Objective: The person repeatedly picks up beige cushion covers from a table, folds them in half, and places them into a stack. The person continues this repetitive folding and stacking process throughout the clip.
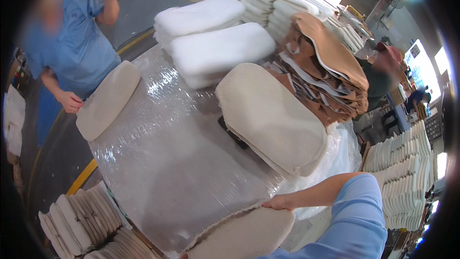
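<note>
At the near edge of the table I hold a beige, oval cushion cover (244,232) of fleecy cloth, with a rough, gaping edge along its far side. My right hand (278,203) pinches the right end of that edge, fingers closed. Only a sliver of my left hand (184,256) shows at the picture's lower rim, closed at the cover's left corner; the rest is out of sight. Farther off lies a stack of similar beige covers (273,115), a dark object (231,133) partly under it.
The table (158,177) is wrapped in shiny plastic film. White padding (220,48) and brown cut pieces (330,62) are piled at its far side. A co-worker (79,33) in blue stands at the left by another beige piece (109,100). Stacked pads (84,218) stand lower left, more (400,175) at right.
</note>
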Motion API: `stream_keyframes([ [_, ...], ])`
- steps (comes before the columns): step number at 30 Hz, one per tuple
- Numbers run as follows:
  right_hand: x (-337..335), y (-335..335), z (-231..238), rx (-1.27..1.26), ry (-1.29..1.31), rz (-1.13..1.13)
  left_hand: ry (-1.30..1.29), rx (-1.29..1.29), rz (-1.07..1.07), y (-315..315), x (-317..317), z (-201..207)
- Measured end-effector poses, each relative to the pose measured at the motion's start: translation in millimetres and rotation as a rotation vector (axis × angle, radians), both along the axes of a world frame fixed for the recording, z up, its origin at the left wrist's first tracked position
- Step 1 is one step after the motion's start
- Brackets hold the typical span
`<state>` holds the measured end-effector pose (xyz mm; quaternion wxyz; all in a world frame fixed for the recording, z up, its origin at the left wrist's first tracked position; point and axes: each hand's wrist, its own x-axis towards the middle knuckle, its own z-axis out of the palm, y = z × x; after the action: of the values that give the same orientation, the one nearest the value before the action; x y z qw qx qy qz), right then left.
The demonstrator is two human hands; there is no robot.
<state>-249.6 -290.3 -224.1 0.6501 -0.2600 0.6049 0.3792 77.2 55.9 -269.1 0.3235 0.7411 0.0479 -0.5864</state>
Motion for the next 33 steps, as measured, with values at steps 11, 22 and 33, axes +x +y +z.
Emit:
stream_keyframes([
  [11, 10.8, -13.1, -3.8, -0.209, -0.074, 0.432, -0.018, -0.054, 0.121, -73.5, 29.1, -45.4],
  [22, 1.2, 7.6, 0.5, -0.220, -0.049, 0.106, 0.283, 0.198, 0.315, 62.9, -10.4, -34.8],
  [33, -27.0, 186.2, 2.9, 0.089, -0.318, -0.261, -0.022, -0.569, 0.550, -42.8, 28.4, 150.5],
])
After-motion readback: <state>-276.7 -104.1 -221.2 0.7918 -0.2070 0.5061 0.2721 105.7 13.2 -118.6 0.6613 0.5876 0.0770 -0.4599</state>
